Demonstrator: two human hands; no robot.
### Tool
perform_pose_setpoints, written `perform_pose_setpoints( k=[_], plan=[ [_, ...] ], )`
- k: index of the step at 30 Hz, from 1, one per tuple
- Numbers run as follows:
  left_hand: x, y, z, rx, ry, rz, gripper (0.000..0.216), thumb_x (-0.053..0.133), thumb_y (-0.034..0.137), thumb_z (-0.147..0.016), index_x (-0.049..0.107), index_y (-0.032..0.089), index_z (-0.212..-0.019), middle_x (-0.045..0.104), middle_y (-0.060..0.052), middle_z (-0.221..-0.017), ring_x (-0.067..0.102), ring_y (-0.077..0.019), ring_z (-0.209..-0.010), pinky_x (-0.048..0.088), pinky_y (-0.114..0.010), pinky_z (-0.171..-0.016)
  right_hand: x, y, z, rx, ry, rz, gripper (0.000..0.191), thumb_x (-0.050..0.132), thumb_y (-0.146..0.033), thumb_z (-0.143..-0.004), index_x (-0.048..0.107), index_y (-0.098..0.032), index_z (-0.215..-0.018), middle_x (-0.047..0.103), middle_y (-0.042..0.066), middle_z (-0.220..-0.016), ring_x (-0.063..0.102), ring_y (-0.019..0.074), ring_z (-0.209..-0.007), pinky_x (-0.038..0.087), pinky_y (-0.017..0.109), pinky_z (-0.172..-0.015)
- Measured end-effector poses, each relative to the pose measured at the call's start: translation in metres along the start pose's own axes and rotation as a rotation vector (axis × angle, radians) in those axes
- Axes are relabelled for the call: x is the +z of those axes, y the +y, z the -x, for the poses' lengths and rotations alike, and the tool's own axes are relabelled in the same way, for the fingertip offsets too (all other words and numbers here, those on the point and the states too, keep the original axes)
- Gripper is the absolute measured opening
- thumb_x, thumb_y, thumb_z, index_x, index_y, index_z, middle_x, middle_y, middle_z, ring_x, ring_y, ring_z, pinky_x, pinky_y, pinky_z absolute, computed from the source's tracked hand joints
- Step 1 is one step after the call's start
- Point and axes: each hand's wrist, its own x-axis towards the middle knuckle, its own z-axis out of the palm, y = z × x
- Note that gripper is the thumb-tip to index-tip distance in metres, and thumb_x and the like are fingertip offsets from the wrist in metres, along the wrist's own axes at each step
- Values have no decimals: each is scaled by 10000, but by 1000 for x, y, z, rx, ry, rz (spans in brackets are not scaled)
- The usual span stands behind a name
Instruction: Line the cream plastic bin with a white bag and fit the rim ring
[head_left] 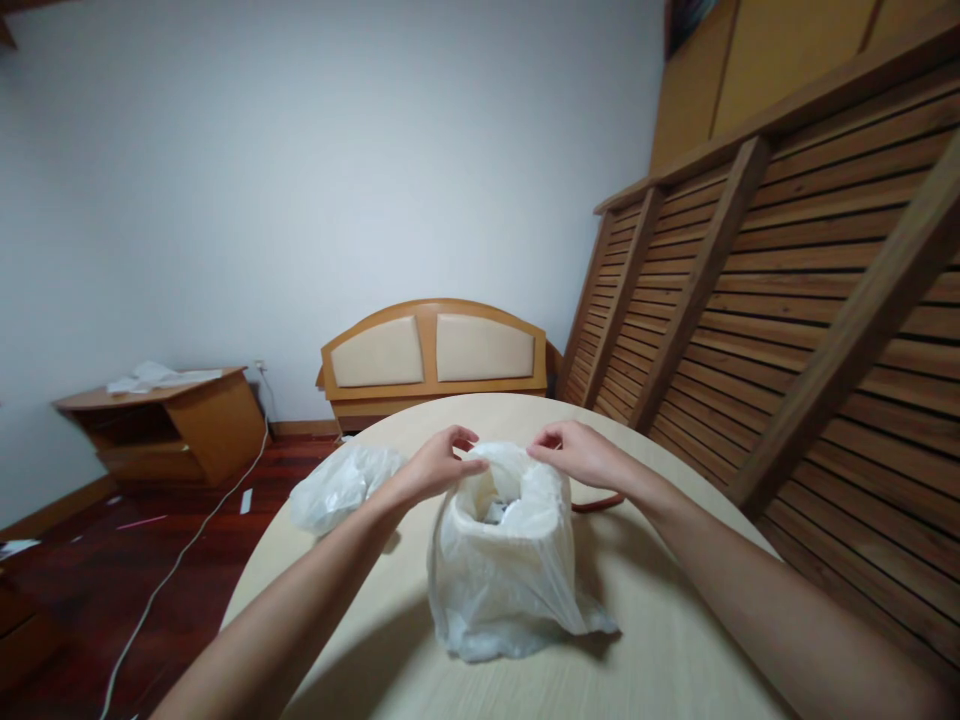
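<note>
Fingers of both hands meet the white bag (502,590) along the far side of its mouth, those of the left hand (437,464) at one corner and those of the right hand (581,453) at the other. The bag stands upright on the counter (682,635), its mouth just below the fingers and between them, its body reaching from them toward the person. Neither hand is clearly nearer, since the plastic spans the gap from one to the other. I make out no plain long axis in that boxy bulk: the mouth faces up, and the near rim lies on the person's side of the fingers, untouched. On the right, thumb and forefinger are drawn together and look to be pinching the edge. On the left, they stand apart, and I cannot tell whether any film is caught. Something greyish shows inside, too shaded to name. Left of the left fingers lies the other plastic bag (337,488); just below the right fingers shows a reddish-brown curved piece (598,504).
</note>
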Motion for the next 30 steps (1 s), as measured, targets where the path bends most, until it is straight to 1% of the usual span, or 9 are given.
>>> perform_pose_setpoints(
  k=[2,5,8,12,15,19,24,27,30],
  plan=[
    [-1,-1,-3,17,17,-77,418,731,236,-716,614,142,-1107,688,-73,-1046,606,-127,-684,474,-256,-632,-1,0,-1,-9,45,18,234,625,-339,-832,750,-151,-771,771,79,-782,696,220,-739,478,280,-631],
    [-2,-3,-1,26,27,-124,429,674,190,-729,589,159,-1148,679,-52,-1045,550,-96,-612,427,-229,-559,-3,6,0,-17,133,33,209,632,-317,-816,752,-148,-786,766,77,-770,680,203,-708,459,268,-605],
    [-3,-7,1,15,9,-126,406,657,208,-744,577,162,-1139,679,-52,-1047,545,-93,-594,417,-226,-539,-6,15,0,-12,129,10,236,622,-337,-843,762,-149,-813,769,81,-784,683,209,-716,468,274,-623],
    [-3,-9,0,75,66,-148,356,700,314,-759,570,163,-1054,679,-70,-1029,630,-157,-768,470,-250,-629,-4,18,-6,-69,74,-43,328,624,-443,-877,792,-164,-913,790,82,-899,706,220,-798,501,285,-705],
    [-1,-4,-2,79,69,-169,340,721,313,-753,576,158,-1018,685,-92,-1023,656,-202,-886,497,-267,-686,3,12,-11,-90,23,-49,293,684,-396,-838,800,-168,-981,798,77,-935,715,213,-805,505,274,-704],
    [0,5,-5,-18,20,-224,399,705,232,-768,575,140,-1134,702,-105,-1032,657,-183,-793,480,-248,-610,7,-2,-12,-60,1,-3,203,708,-324,-803,816,-160,-854,800,74,-827,719,210,-769,484,260,-668],
    [-1,11,-3,-45,-8,-246,457,663,109,-743,588,134,-1192,707,-113,-1082,658,-170,-762,468,-226,-560,-1,-8,-2,-50,130,86,199,674,-310,-802,801,-164,-758,787,65,-759,699,188,-711,449,248,-630],
    [-2,13,-2,-53,-17,-253,488,662,104,-729,594,131,-1211,709,-115,-1094,664,-177,-771,470,-226,-556,-10,-5,3,40,164,180,141,662,-230,-749,777,-163,-704,766,51,-709,685,176,-689,409,236,-578],
    [-3,13,-1,-54,-30,-256,439,653,108,-727,629,126,-1165,724,-106,-1034,662,-178,-784,466,-222,-582,-19,0,5,158,33,261,133,650,-200,-716,747,-158,-636,710,38,-586,659,172,-612,373,238,-524]
  ],
)
